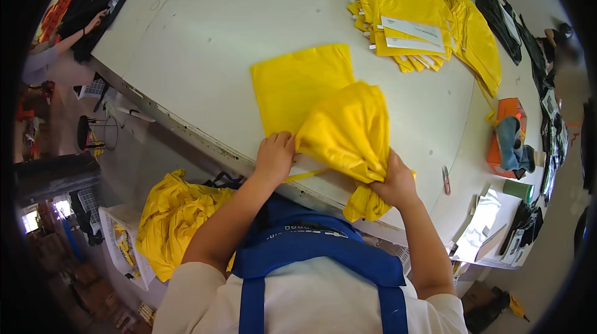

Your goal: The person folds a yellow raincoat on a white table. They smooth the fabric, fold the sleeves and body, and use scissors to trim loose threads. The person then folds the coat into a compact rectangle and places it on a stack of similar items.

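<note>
A smooth yellow cloth (344, 129) lies partly gathered in front of me at the near edge of the table. My right hand (398, 182) is closed around its bunched right end, and a crumpled part hangs below that hand over the table edge. At the cloth's lower left edge is my left hand (275, 157), its fingers bent and pinching the fabric. Just beyond, a flat squarish yellow piece (298, 79) is spread on the table, partly covered by the gathered cloth; whether the two are joined I cannot tell.
Stacked yellow cloth pieces (398, 4) with white labels lie at the far right of the white table (205, 42). Scissors-like snips (446, 180), an orange box (511, 110) and a green roll (518, 190) are at right. Crumpled yellow cloth (177, 222) fills a white bin at left.
</note>
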Action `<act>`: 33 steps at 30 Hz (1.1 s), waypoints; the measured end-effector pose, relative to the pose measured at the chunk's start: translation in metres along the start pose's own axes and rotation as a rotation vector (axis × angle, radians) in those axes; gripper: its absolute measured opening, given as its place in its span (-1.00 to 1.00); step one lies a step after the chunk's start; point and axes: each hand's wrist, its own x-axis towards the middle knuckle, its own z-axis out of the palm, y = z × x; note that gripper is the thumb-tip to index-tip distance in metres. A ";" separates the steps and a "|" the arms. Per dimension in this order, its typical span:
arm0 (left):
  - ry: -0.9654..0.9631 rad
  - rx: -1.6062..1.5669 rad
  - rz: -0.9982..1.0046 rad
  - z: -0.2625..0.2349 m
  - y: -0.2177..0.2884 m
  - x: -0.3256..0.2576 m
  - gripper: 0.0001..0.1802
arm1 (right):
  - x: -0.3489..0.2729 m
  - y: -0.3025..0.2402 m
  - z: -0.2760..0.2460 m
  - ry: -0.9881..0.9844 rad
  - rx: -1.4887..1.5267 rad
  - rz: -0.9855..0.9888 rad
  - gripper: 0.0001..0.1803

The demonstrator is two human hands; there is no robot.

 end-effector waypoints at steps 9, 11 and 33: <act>0.044 0.013 0.117 -0.025 -0.032 0.040 -0.66 | 0.007 -0.001 -0.006 -0.354 -0.241 -0.509 -0.15; 0.082 -0.014 0.238 -0.029 -0.021 0.041 -0.59 | 0.009 -0.009 -0.007 -0.384 -0.226 -0.439 -0.15; 0.053 -0.189 0.091 -0.031 -0.017 0.043 -0.42 | -0.011 0.002 -0.022 -0.335 1.006 0.364 -0.14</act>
